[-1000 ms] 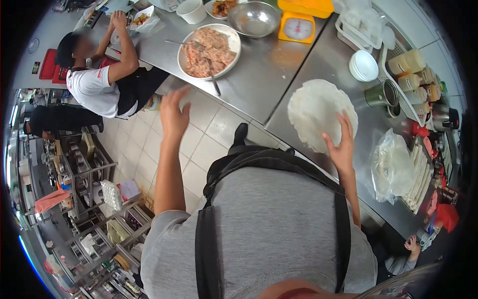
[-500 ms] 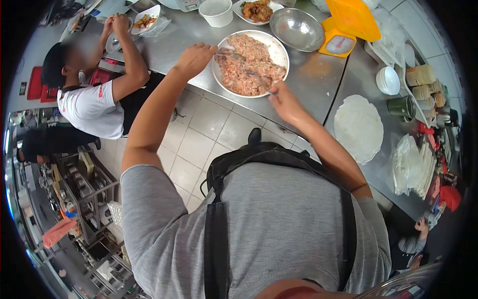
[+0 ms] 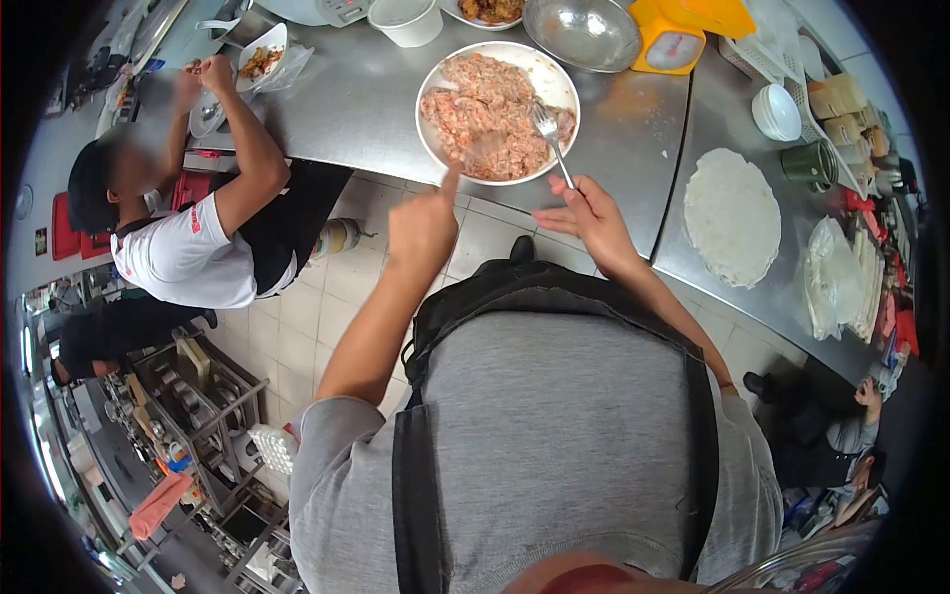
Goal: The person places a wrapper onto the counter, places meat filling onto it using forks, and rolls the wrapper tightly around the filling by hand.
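Note:
A wide white bowl [image 3: 424, 129] of pinkish minced mixture [image 3: 495, 104] with orange bits stands near the counter's front edge. My left hand [image 3: 424, 228] is closed at the bowl's near rim, index finger stretched along a utensil. That utensil's motion-blurred head, apparently a spoon [image 3: 483, 148], is against the mixture. My right hand [image 3: 594, 223], just off the near right rim, pinches the handle of a metal fork [image 3: 546, 127] between thumb and fingers, its other fingers loosely extended. The fork's tines point away from me over the right side of the mixture.
Behind the bowl are a white tub [image 3: 408, 25], a metal bowl [image 3: 582, 35] and a yellow scale [image 3: 668, 45]. A round white sheet [image 3: 732, 218] lies on the right counter beside a plastic bag [image 3: 829, 277]. A co-worker [image 3: 188, 238] works at the left.
My left hand has come down from the bowl's left rim to its near side. My right hand has drawn back slightly, and the fork shows more fully. The view has shifted a little.

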`<state>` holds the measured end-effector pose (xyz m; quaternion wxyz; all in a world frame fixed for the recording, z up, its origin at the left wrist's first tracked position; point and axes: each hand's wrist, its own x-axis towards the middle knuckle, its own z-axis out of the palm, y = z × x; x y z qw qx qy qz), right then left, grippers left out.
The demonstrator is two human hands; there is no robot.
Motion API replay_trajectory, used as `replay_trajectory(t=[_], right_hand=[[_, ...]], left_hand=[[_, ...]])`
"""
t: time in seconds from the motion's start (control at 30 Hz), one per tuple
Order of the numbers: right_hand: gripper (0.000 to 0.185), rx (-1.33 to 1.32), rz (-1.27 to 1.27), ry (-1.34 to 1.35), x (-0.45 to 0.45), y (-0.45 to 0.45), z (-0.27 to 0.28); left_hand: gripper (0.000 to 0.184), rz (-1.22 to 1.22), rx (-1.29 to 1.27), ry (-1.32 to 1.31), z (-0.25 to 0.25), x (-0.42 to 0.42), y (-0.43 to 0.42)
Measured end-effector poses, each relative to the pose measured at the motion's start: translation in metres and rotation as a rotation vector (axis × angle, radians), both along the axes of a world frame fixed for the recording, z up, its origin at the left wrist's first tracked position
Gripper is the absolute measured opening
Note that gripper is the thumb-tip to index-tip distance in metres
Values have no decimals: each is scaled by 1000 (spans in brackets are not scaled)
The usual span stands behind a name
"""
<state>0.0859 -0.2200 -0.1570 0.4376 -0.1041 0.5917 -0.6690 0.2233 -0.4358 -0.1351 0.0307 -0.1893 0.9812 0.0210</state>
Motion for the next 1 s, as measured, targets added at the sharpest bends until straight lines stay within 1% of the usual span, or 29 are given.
replay_trajectory(t=[0.03, 0.1, 0.2, 0.23, 0.33, 0.37, 0.5, 0.63, 0.73, 0.8, 0.93, 1.0], right_hand=[[23, -57, -47, -14, 4, -4, -4], [22, -71, -47, -23, 4, -5, -5], [22, -87, -84, -25, 4, -3, -4], [22, -91, -101, -23, 5, -2, -3], [22, -117, -149, -43, 6, -4, 0], [23, -121, -152, -46, 7, -4, -2], [25, -139, -164, -55, 7, -4, -8], [26, -165, -170, -69, 7, -5, -10], [27, -156, -175, -77, 6, -3, -10], [22, -144, -171, -95, 4, -2, -11], [20, -143, -178, -99, 6, -4, -8], [26, -154, -174, -84, 6, -3, -13]], left_hand=[[58, -9, 17, 23, 1, 6, 4], [57, -24, 44, 73, 8, 11, 6], [54, -28, 28, 156, 16, 3, -13], [51, -16, 30, 209, 16, -1, -17], [50, -56, 49, 251, 11, -1, -15], [51, -95, 59, 248, 11, 3, -10], [55, -120, 156, 311, 23, 12, -6], [53, -203, 122, 272, 18, 10, 1], [54, -236, 120, 239, 26, 6, -1], [57, -252, 146, 263, 34, 9, -7], [52, -274, 27, 171, 27, -1, -15], [49, -252, -1, 153, 17, -14, -23]])
